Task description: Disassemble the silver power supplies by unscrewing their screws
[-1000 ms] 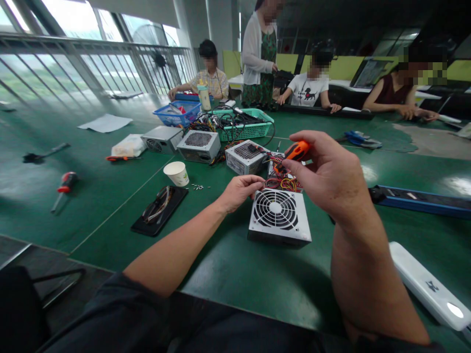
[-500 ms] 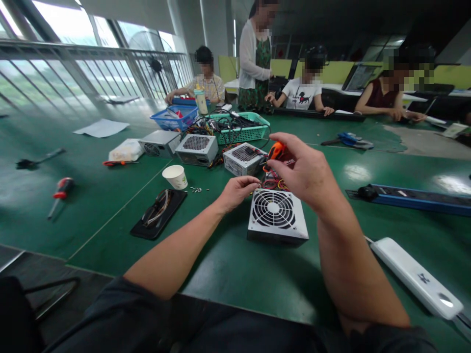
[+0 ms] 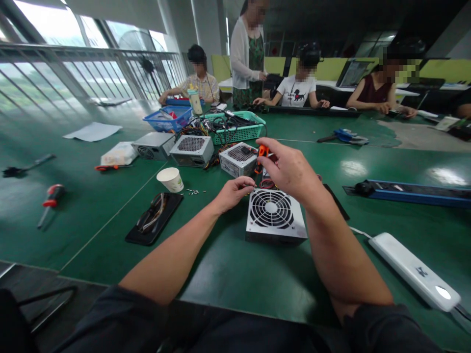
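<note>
A silver power supply unit (image 3: 271, 208) lies before me, its round fan grille facing up. Upright above its far left corner stands an orange-and-black screwdriver (image 3: 262, 153), the handle between the fingers and thumb of my right hand (image 3: 290, 169). My left hand (image 3: 232, 194) is at that same corner with thumb and fingertips pinched together. Whatever is between those fingertips is too small to make out. Coloured wires (image 3: 268, 183) show behind the unit, partly covered by my right hand.
More power supplies (image 3: 192, 149) stand beyond, before a green basket (image 3: 253, 131) of cables. To the left are a paper cup (image 3: 172, 180), small screws (image 3: 194, 191), glasses on a black case (image 3: 153, 218) and a red-black screwdriver (image 3: 53, 196). A white power bank-like device (image 3: 408, 269) lies right. Several people sit or stand opposite.
The screwdriver has gone from tilted to upright, and my right hand has closed more around its handle. My left hand stays at the corner. The whole view has shifted slightly.
</note>
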`<state>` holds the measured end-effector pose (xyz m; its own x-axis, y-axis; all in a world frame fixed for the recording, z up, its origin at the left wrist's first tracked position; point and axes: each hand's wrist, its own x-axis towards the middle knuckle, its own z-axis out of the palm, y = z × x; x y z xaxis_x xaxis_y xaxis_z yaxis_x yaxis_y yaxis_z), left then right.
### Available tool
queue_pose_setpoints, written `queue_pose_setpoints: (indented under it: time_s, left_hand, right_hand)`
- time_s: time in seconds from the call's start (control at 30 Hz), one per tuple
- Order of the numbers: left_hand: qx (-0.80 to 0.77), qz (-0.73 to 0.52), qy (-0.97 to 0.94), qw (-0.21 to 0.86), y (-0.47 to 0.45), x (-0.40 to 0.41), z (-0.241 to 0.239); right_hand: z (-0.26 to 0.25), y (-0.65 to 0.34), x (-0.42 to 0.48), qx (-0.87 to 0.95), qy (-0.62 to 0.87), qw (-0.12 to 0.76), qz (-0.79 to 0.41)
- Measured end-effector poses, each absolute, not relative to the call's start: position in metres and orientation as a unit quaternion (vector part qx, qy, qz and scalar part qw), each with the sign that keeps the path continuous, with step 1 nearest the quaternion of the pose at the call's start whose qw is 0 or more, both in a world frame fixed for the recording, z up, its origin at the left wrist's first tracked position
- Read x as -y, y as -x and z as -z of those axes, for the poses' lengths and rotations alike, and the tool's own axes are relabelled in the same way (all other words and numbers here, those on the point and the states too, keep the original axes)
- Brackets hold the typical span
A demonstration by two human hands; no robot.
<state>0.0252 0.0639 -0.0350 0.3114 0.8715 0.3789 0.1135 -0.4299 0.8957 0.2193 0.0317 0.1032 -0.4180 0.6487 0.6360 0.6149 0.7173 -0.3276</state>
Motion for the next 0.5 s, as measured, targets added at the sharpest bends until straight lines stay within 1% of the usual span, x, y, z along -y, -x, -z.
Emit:
queue_pose_setpoints:
  time_s: [0.27, 0.5]
  left_hand:
    - [-0.363, -0.477, -0.679, 0.425, -0.0265, -0.0639, 0.0369]
    - [-0.361, -0.470, -0.677, 0.436, -0.0260, -0.0633, 0.0381]
  right_hand:
    - [-0.1033, -0.2257, -0.0345, 0.833, 0.379, 0.403, -0.020]
    - [-0.1029, -0.2270, -0.0346, 0.832, 0.392, 0.392, -0.014]
